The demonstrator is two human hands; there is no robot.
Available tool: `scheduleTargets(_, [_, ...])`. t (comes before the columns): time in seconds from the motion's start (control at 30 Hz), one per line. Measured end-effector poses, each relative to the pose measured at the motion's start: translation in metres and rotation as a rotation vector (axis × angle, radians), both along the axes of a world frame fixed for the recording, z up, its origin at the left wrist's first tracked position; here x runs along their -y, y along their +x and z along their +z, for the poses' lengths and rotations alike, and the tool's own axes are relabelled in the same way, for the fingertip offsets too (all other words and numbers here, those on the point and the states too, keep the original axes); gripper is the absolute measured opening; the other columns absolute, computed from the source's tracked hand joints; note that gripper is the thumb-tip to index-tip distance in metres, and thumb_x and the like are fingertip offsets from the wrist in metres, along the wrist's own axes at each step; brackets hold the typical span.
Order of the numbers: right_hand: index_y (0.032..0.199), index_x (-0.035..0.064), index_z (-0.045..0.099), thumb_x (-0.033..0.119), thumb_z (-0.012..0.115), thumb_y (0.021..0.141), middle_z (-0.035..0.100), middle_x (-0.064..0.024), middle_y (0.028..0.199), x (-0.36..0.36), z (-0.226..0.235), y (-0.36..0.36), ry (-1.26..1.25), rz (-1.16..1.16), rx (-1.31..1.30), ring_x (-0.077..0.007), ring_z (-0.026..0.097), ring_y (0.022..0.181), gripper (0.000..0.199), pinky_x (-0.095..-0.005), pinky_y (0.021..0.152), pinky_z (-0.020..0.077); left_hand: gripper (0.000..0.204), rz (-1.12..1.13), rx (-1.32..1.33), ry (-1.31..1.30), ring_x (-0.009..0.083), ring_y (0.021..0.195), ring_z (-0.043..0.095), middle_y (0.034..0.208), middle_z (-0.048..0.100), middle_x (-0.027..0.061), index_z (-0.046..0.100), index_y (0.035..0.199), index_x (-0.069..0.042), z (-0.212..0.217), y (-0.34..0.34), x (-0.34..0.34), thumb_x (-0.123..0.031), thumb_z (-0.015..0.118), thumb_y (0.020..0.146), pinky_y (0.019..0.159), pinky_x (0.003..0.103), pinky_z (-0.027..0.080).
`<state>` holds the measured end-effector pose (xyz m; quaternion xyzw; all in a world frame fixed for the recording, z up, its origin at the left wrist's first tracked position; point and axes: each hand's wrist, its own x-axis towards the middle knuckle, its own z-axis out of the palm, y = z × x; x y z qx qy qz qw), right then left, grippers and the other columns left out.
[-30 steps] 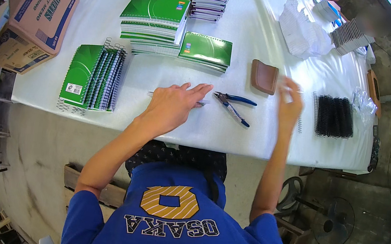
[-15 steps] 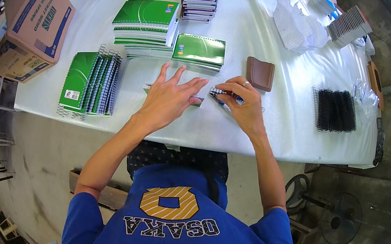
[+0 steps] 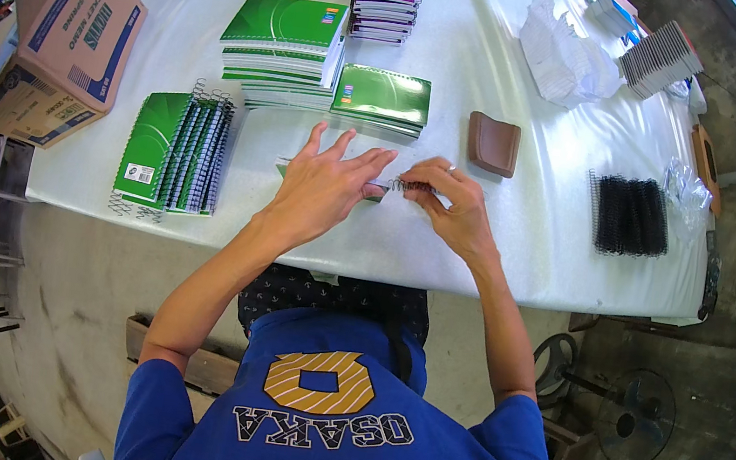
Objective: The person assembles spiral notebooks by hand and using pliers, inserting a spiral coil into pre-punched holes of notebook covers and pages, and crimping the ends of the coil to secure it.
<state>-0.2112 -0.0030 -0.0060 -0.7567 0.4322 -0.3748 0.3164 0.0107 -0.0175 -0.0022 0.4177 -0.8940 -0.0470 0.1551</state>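
My right hand (image 3: 455,209) has come back from the far side of the table (image 3: 518,232) and left the pliers it touched a moment ago; it now pinches the end of a wire spiral (image 3: 409,185) between thumb and fingertips. My left hand (image 3: 323,184) lies flat, fingers spread, pressing a green notebook (image 3: 373,195) (mostly hidden beneath it) against the table near the front edge. Binding appears under way.

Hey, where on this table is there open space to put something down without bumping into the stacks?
Bare white table lies between the brown wallet and the black spiral coils, and along the near edge right of the right hand. Another patch sits between the cardboard box and the green notebook stacks. The far right corner is crowded.
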Motion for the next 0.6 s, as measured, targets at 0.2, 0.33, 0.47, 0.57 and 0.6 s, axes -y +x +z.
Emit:
scheduleTargets(0.2, [0.097,0.0014,0.057,0.007,0.066,0.086,0.062,-0.0117,0.097,-0.009,0.03,0.014,-0.061,-0.07,-0.349,-0.0313,0.065,0.09,0.015,-0.0399,0.073,0.0507,0.05,-0.03,-0.065,0.03,0.0325,0.12,0.056,0.129,0.063,0.0055,0.052,0.14,-0.02,0.003,-0.006,-0.001,-0.028,0.062,0.091,0.103,0.051,0.04])
scheduleTargets(0.33, [0.099,0.0015,0.057,0.004,0.062,0.087,0.063,-0.0121,0.1,-0.005,0.017,0.002,-0.272,0.05,-0.545,-0.0331,0.063,0.089,0.013,-0.043,0.073,0.05,0.046,-0.009,-0.045,0.248,0.0287,0.096,0.067,0.12,0.067,0.005,0.056,0.135,-0.022,0.022,-0.01,-0.003,-0.029,0.063,0.09,0.076,0.044,0.054])
scheduleTargets(0.47, [0.101,0.0049,0.06,0.005,0.065,0.083,0.064,-0.0127,0.106,0.011,0.03,-0.004,0.243,0.18,-0.386,-0.0292,0.061,0.099,0.019,-0.0413,0.083,0.0477,0.042,-0.054,0.147,0.281,0.0279,0.085,0.068,0.116,0.069,0.0021,0.06,0.13,-0.026,0.024,0.001,0.001,-0.033,0.064,0.09,0.066,0.044,0.053])
scheduleTargets(0.57, [0.104,0.01,0.063,0.009,0.071,0.08,0.062,-0.0121,0.115,0.056,0.017,-0.077,-0.144,0.008,-0.604,-0.0315,0.055,0.113,0.025,-0.0436,0.096,0.0406,0.038,-0.146,0.201,0.457,0.0259,0.088,0.069,0.113,0.071,-0.0012,0.062,0.127,-0.029,0.029,0.003,-0.004,-0.035,0.064,0.089,0.069,0.043,0.053])
scheduleTargets(0.6, [0.103,0.011,0.063,0.012,0.073,0.079,0.06,-0.0112,0.12,0.063,0.007,-0.102,-0.218,-0.075,-0.783,-0.0332,0.051,0.117,0.026,-0.0435,0.098,0.0394,0.041,-0.2,0.203,0.449,0.0263,0.091,0.068,0.117,0.069,-0.0025,0.06,0.129,-0.03,0.026,0.001,-0.006,-0.037,0.063,0.089,0.07,0.042,0.054])
